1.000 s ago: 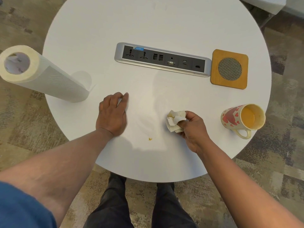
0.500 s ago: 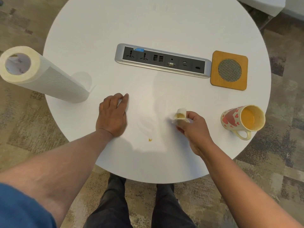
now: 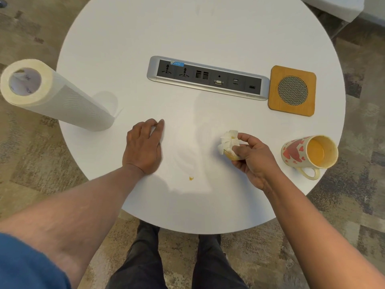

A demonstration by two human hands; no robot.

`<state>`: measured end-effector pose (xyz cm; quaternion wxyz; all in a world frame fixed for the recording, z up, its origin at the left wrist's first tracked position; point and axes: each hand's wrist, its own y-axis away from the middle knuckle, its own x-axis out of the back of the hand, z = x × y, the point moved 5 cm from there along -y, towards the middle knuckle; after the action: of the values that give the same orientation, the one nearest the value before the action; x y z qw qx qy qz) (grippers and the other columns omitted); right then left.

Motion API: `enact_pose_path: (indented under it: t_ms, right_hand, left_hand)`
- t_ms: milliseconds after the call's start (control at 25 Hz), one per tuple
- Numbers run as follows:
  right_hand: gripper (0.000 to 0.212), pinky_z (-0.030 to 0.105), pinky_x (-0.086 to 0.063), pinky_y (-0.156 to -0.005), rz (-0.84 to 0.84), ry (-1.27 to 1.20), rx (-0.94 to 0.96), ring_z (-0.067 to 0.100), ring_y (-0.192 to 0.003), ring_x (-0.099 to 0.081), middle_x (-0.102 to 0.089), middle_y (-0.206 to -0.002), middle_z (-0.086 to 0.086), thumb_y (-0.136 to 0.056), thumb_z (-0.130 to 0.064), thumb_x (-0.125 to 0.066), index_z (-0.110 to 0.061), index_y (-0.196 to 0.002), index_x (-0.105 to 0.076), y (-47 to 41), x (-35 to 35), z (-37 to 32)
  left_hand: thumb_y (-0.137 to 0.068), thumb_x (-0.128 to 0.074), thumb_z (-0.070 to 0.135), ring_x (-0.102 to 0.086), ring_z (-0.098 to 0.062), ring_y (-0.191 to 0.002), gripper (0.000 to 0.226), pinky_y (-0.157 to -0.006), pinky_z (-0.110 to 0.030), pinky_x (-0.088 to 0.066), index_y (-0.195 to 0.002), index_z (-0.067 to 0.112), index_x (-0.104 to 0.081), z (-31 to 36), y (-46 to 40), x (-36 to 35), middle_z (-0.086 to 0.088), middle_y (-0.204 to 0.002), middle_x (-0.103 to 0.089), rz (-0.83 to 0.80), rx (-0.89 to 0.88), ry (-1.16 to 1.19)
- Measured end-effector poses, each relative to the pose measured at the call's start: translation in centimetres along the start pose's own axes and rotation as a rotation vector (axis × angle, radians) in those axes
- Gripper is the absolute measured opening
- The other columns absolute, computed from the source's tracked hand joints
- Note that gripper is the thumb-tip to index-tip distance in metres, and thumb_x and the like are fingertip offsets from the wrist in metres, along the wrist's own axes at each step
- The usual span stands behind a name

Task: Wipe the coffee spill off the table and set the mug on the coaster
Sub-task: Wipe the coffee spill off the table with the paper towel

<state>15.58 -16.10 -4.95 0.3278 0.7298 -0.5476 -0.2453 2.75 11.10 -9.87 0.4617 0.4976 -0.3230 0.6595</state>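
Note:
My right hand (image 3: 253, 159) pinches a crumpled, coffee-stained paper towel wad (image 3: 228, 142) just above the round white table (image 3: 208, 34). A small brown coffee spot (image 3: 191, 178) lies near the front edge, between my hands. Faint wet streaks show on the table left of the wad. My left hand (image 3: 143, 144) rests flat on the table, fingers loosely bent. The mug (image 3: 308, 155), cream with red hearts, stands upright near the right edge with its handle toward me. The wooden coaster (image 3: 292, 90) with a mesh centre lies behind the mug, apart from it.
A paper towel roll (image 3: 52, 97) stands at the table's left edge. A grey socket panel (image 3: 208, 77) is set into the table's middle, just left of the coaster. My legs show below the front edge, over patterned carpet.
My right hand turned the wad over and shifted slightly right, and the wad's stained side shows. My left hand, the mug and the coffee spot have stayed in place.

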Motion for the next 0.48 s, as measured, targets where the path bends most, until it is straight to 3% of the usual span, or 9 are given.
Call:
enact_pose_path:
  t_ms: [200, 320, 480]
  right_hand:
    - [0.043, 0.029, -0.059, -0.063, -0.032, 0.072, 0.006, 0.019, -0.083, -0.069, -0.07, -0.104, 0.009, -0.089, 0.014, -0.053, -0.018, -0.112, -0.069, -0.49, -0.1, 0.47]
    - [0.047, 0.032, -0.061, -0.066, -0.032, 0.149, 0.084, 0.023, -0.082, -0.063, -0.06, -0.097, 0.009, -0.086, 0.018, -0.05, -0.021, -0.103, -0.069, -0.55, -0.17, 0.29]
    - [0.03, 0.042, -0.063, -0.079, 0.038, 0.204, 0.179, 0.021, -0.079, -0.067, -0.071, -0.092, 0.002, -0.085, 0.011, -0.061, -0.015, -0.09, -0.074, -0.84, 0.01, 0.48]
  left_hand:
    - [-0.088, -0.044, 0.015, -0.038, -0.034, -0.123, 0.06, -0.1, -0.049, -0.034, -0.148, 0.013, -0.048, -0.09, 0.02, 0.07, -0.007, -0.139, -0.045, 0.008, 0.004, 0.005]
    - [-0.088, -0.042, 0.017, -0.04, -0.036, -0.122, 0.06, -0.1, -0.05, -0.035, -0.148, 0.013, -0.049, 0.09, -0.03, 0.1, -0.009, -0.139, -0.046, -0.006, 0.006, -0.009]
    - [-0.088, -0.04, 0.018, -0.04, -0.036, -0.122, 0.06, -0.099, -0.05, -0.036, -0.147, 0.013, -0.049, -0.05, -0.09, 0.14, -0.009, -0.138, -0.046, -0.003, 0.003, -0.007]
